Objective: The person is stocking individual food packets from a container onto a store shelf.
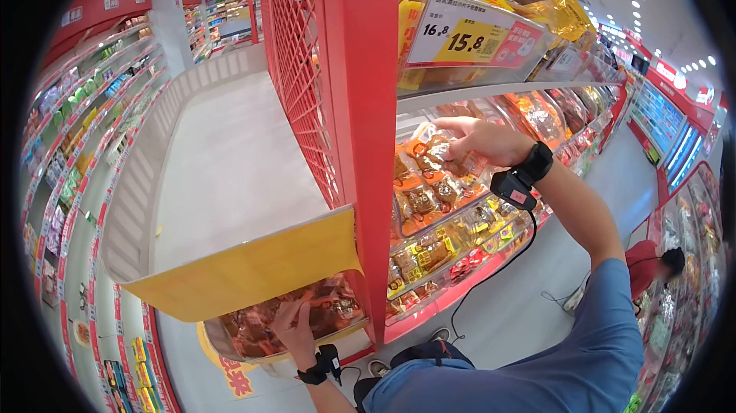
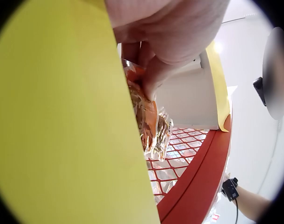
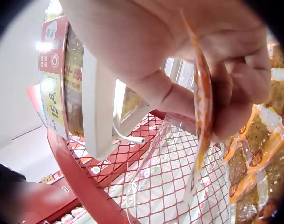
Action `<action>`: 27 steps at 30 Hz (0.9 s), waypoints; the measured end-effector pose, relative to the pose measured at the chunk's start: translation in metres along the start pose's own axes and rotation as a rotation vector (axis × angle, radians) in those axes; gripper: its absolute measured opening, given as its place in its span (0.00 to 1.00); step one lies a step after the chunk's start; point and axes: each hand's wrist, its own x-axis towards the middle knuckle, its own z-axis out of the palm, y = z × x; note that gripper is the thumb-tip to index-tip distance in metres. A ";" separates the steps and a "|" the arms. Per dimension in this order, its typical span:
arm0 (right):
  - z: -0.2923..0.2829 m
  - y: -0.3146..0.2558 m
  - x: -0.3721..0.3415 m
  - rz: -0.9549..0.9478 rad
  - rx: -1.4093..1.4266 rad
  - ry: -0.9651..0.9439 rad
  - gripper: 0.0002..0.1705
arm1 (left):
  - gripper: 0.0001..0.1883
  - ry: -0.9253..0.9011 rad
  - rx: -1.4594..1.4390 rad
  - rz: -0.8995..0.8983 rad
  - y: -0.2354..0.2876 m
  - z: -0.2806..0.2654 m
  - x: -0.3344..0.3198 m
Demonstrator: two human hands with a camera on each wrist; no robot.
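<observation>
My right hand point(image 1: 484, 142) is over an orange bin of brown snack packets point(image 1: 423, 198) on the shelf at right. It pinches one snack packet point(image 1: 429, 143) between thumb and fingers. Seen edge-on in the right wrist view, that packet point(image 3: 202, 98) is thin and orange. Low at left, my left hand point(image 1: 294, 325) reaches into a clear bin of reddish-brown packets point(image 1: 249, 329). In the left wrist view its thumb and fingers grip an orange-and-clear snack packet point(image 2: 150, 123), partly hidden behind a yellow panel point(image 2: 62, 116).
A red post point(image 1: 353, 106) with red mesh point(image 1: 295, 53) stands between the two bins. Left of it is a white-floored display top point(image 1: 222, 160) with a yellow front strip point(image 1: 253, 263). A price sign point(image 1: 468, 34) hangs above the right hand. Another person point(image 1: 648, 267) is at far right.
</observation>
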 end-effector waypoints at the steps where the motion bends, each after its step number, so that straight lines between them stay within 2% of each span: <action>1: 0.000 -0.004 -0.002 -0.007 -0.109 -0.069 0.36 | 0.02 -0.015 0.011 -0.022 0.003 0.000 -0.001; 3: 0.000 -0.016 -0.010 -0.027 -0.318 -0.204 0.33 | 0.03 -0.007 0.011 -0.015 0.002 -0.001 -0.001; 4: 0.002 -0.012 -0.009 -0.097 -0.231 -0.196 0.30 | 0.03 -0.005 0.008 -0.009 0.002 0.000 0.000; 10: -0.004 -0.011 -0.015 -0.014 -0.036 -0.286 0.26 | 0.03 -0.021 0.049 -0.008 0.002 0.000 0.000; 13: -0.006 -0.011 -0.019 -0.132 -0.140 -0.236 0.23 | 0.03 -0.023 0.030 -0.011 0.002 0.000 0.000; 17: -0.009 -0.007 -0.021 -0.381 -0.212 -0.152 0.17 | 0.03 -0.016 -0.001 0.003 -0.002 0.002 -0.001; 20: -0.021 -0.001 -0.009 -0.543 -0.416 -0.071 0.13 | 0.04 -0.014 -0.032 -0.003 -0.002 0.003 -0.001; 23: -0.026 0.005 0.001 -0.719 -0.840 0.169 0.08 | 0.04 -0.020 -0.019 0.018 0.002 0.004 -0.002; 26: -0.019 -0.003 0.004 -0.656 -1.131 0.164 0.08 | 0.05 -0.013 -0.021 0.028 0.000 0.006 0.000; 27: -0.020 -0.002 0.007 -0.688 -1.195 0.169 0.07 | 0.05 -0.015 -0.010 0.033 -0.001 0.006 0.001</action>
